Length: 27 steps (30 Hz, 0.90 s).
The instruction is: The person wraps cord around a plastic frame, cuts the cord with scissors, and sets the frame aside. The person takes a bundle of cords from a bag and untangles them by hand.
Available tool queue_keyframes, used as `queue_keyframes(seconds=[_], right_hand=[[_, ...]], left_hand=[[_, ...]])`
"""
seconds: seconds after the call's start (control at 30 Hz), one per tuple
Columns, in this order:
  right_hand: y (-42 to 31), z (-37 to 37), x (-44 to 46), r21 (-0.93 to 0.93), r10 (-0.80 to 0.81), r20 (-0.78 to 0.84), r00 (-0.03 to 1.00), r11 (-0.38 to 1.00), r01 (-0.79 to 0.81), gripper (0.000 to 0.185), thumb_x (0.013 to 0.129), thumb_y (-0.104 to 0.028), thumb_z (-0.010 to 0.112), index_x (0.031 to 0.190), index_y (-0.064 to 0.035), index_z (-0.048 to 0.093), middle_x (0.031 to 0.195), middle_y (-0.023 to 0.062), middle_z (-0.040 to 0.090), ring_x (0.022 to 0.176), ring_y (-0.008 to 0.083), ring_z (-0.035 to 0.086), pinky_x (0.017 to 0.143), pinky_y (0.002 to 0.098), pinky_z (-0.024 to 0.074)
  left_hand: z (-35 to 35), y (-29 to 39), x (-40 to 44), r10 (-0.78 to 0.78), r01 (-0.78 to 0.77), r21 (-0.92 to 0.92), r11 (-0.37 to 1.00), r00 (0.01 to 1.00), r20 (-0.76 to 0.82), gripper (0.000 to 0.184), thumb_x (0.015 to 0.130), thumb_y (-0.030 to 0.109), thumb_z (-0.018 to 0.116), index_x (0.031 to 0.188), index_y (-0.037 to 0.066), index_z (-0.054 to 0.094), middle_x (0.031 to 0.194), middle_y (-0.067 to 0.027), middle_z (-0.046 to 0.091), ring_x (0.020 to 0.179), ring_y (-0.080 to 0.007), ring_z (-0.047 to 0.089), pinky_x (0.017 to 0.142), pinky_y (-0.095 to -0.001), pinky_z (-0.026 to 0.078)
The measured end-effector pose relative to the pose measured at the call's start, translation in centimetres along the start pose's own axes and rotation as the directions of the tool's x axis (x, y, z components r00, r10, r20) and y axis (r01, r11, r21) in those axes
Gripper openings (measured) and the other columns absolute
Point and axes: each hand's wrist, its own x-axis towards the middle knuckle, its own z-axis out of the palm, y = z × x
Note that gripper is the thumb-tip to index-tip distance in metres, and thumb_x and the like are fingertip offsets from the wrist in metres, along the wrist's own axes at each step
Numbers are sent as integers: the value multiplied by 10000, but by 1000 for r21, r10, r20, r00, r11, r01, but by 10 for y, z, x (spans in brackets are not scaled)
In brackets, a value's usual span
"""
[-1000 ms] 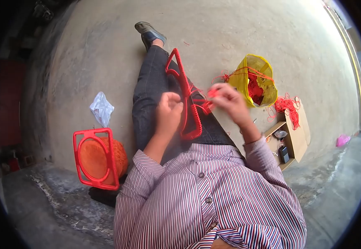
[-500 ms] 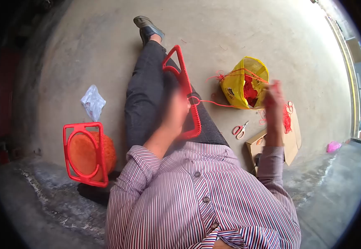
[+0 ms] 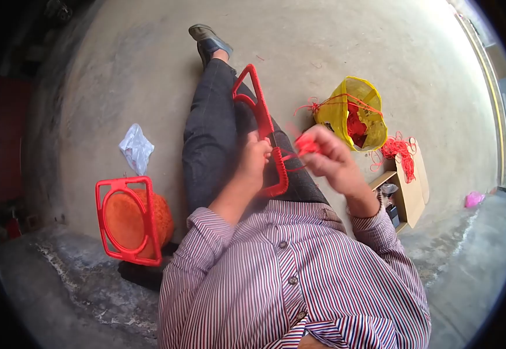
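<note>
A red frame (image 3: 257,113), its bars wrapped in cord, lies across my lap over the dark trousers. My left hand (image 3: 255,156) is closed around its long bar, near the middle. Just right of the bar, my right hand (image 3: 331,157) pinches a small bundle of red cord (image 3: 306,144), slightly blurred. A short loop of the cord runs between this bundle and the bar. The fingers partly hide where it meets the frame.
Another red frame (image 3: 149,224) leans against an orange round object (image 3: 164,212) at left, below a clear plastic bag (image 3: 136,148). Right, a yellow bag (image 3: 334,113) holds red material. Tangled red cord (image 3: 403,154) lies on an open cardboard box (image 3: 418,195). Farther right is a pink bag (image 3: 474,200).
My right hand has come in from beside the yellow bag to the frame, so the stretched cord is now short. The scissors are now hidden behind my right arm. My left hand stays on the frame.
</note>
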Motion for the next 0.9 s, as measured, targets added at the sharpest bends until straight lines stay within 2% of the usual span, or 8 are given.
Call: queue_keyframes(seconds=[0.03, 0.1, 0.17, 0.27, 0.4, 0.57, 0.83, 0.9], right_hand=[[-12, -4, -2, 81, -36, -9, 999, 996, 36, 160, 930, -77, 582, 1079, -45, 534, 902, -24, 527, 736, 49, 461, 642, 218, 388], [-31, -6, -6, 298, -161, 7, 987, 942, 152, 190, 931, -135, 569, 1087, -42, 514, 827, -7, 483, 599, 52, 354, 532, 225, 280], [-41, -21, -6, 42, -308, 132, 942, 951, 305, 152, 919, -141, 581, 1026, -32, 582, 802, 18, 503, 643, 97, 442, 565, 249, 351], [-32, -31, 23, -536, -340, 215, 915, 743, 402, 130, 882, -147, 623, 962, -49, 655, 777, 55, 538, 676, 173, 528, 605, 309, 425], [49, -35, 48, -912, -120, 190, 974, 345, 220, 176, 787, -132, 715, 944, -64, 672, 843, 110, 624, 784, 316, 635, 681, 404, 496], [93, -8, 61, -486, -64, -61, 996, 874, 26, 168, 822, -120, 713, 923, -24, 619, 856, 102, 677, 705, 166, 626, 682, 310, 509], [22, -1, 43, -524, -490, 70, 869, 723, 450, 216, 832, -129, 739, 1030, -70, 675, 1209, 104, 584, 1144, 210, 553, 923, 343, 475], [-12, -7, 28, -221, -360, -240, 902, 925, 310, 197, 897, -172, 678, 1025, -22, 674, 1192, 61, 599, 1093, 184, 579, 899, 313, 476]], left_hand=[[5, 5, -5, 0, 2, 40, 999, 999, -50, 541, 770, 43, 499, 1307, 14, 434, 1105, -102, 540, 1000, -174, 525, 953, -306, 406], [18, 16, -23, 608, -490, 656, 573, 792, 60, 545, 772, 35, 533, 1310, 20, 441, 1122, -120, 540, 975, -173, 526, 917, -310, 428], [26, 31, -34, 730, -632, 745, 215, 611, 307, 473, 785, 49, 626, 1245, 9, 521, 1089, -136, 578, 901, -158, 553, 819, -296, 470], [10, 37, -19, 512, -483, 492, 725, 855, 85, 91, 924, 20, 590, 1009, 10, 622, 859, -4, 646, 778, -50, 569, 694, -209, 463], [-33, 19, 2, 300, -226, 573, 788, 953, -36, 107, 963, 84, 578, 874, 28, 597, 725, 27, 592, 609, -27, 516, 542, -194, 411], [-18, 4, -9, 479, -347, 700, 624, 878, 9, 195, 974, 140, 570, 811, 32, 572, 643, 31, 516, 534, -49, 435, 469, -253, 356], [36, 79, -50, 282, -307, 176, 935, 947, 157, 189, 997, 205, 541, 873, 63, 559, 657, 46, 457, 500, -6, 326, 431, -169, 244], [28, 79, -38, 201, -210, 61, 976, 970, 134, 189, 995, 205, 545, 873, 62, 565, 664, 40, 468, 494, -7, 327, 426, -167, 244]])
